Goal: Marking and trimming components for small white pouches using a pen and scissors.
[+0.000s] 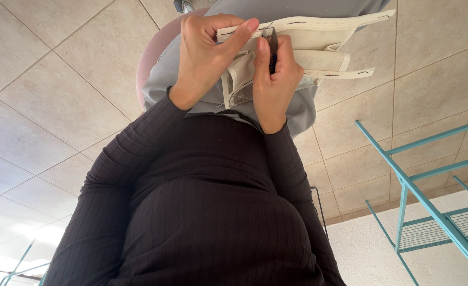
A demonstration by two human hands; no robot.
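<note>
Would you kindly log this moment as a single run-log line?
left hand: pinches cream fabric piece | right hand: holds small dark tool at its stitched edge | seated, pink stool

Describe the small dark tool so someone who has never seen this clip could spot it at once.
Start at the cream fabric piece held over the lap. Both hands meet at its stitched upper edge, and the small dark tool sits pinched in the right hand, beside the left hand. It is the only dark, narrow, hard thing against the pale cloth.
</note>
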